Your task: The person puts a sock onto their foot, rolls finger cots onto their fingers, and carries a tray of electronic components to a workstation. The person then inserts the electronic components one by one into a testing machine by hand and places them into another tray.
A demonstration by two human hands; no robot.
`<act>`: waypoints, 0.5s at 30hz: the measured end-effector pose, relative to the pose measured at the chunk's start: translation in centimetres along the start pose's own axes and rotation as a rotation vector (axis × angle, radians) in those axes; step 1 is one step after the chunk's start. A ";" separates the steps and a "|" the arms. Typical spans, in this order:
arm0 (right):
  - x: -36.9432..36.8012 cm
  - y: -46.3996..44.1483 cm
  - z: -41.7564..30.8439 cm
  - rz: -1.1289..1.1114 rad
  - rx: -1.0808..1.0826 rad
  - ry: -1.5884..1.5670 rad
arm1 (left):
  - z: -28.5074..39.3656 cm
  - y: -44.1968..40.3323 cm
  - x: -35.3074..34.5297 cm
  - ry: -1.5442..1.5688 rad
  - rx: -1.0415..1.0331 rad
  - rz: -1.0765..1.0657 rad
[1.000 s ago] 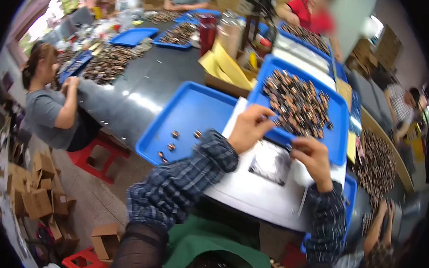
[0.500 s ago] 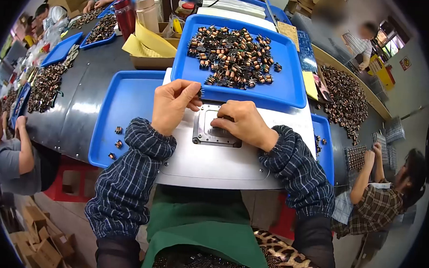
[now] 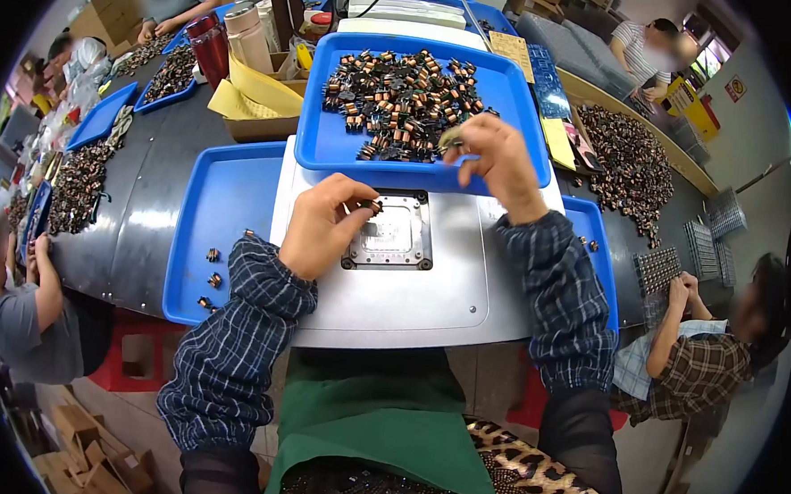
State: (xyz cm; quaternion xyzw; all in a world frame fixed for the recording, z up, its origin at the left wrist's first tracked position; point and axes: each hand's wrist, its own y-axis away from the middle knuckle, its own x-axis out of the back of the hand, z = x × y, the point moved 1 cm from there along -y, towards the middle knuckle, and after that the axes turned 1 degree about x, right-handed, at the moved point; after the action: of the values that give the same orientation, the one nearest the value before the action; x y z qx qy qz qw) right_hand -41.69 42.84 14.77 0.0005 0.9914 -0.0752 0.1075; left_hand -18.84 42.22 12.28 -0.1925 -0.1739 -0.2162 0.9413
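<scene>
My left hand [image 3: 319,227] pinches a small copper-wound coil [image 3: 375,207] between thumb and fingertips. It is at the left side of the metal fixture plate [image 3: 399,232], which is set in the silver machine top [image 3: 383,309]. My right hand [image 3: 504,168] is raised over the front right edge of the blue tray [image 3: 525,129], fingers bent together. Something small and smeared by motion shows at its fingertips, and I cannot make out what. In that tray lies a heap of copper-and-black coils [image 3: 403,95].
A lower blue tray [image 3: 229,185] at left holds a few loose coils [image 3: 214,280]. Beyond it stand a yellow-paper-filled box [image 3: 263,128], a red flask [image 3: 208,49] and a pale flask [image 3: 248,38]. More coils [image 3: 623,165] are piled at right. Several people work around the table.
My right hand has left the fixture plate and risen up and right to the tray's edge. My left hand has come down slightly, the coil now beside the plate.
</scene>
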 end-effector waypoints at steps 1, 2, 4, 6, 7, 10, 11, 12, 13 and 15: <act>1.4 -0.6 0.1 0.005 0.007 -0.084 | 0.3 0.1 -0.1 -0.120 -0.072 -0.049; 2.7 -0.9 0.5 0.083 0.026 0.018 | 0.1 0.2 -0.4 -0.073 -0.078 -0.067; 4.2 -1.5 1.1 0.165 0.044 0.119 | 0.1 0.3 -0.6 -0.132 -0.123 -0.109; 4.8 -1.9 1.3 0.189 0.211 1.029 | 0.3 0.3 -0.8 -0.210 -0.184 -0.151; 4.9 -1.9 1.4 0.194 0.209 1.025 | 0.4 0.3 -0.9 -0.212 -0.183 -0.157; 4.4 -1.9 1.2 0.198 0.194 1.309 | 0.7 0.1 -1.2 -0.318 -0.321 -0.152; 4.5 -1.9 1.2 0.202 0.191 1.308 | 0.7 0.0 -1.3 -0.334 -0.311 -0.160; 4.9 -1.9 1.3 0.231 0.129 1.308 | 0.8 0.0 -1.4 -0.349 -0.302 -0.168; 5.2 -1.9 1.3 0.259 0.068 1.307 | 0.8 0.0 -1.4 -0.349 -0.304 -0.170; 5.8 -1.8 1.2 0.298 0.072 1.362 | 0.6 0.1 -1.4 -0.307 -0.275 -0.166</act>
State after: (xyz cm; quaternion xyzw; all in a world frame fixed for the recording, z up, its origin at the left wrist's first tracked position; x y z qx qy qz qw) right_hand -47.08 40.79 12.61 0.1873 0.8243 -0.0755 -0.5288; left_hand -20.16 43.07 12.22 -0.3349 -0.2994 -0.2828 0.8475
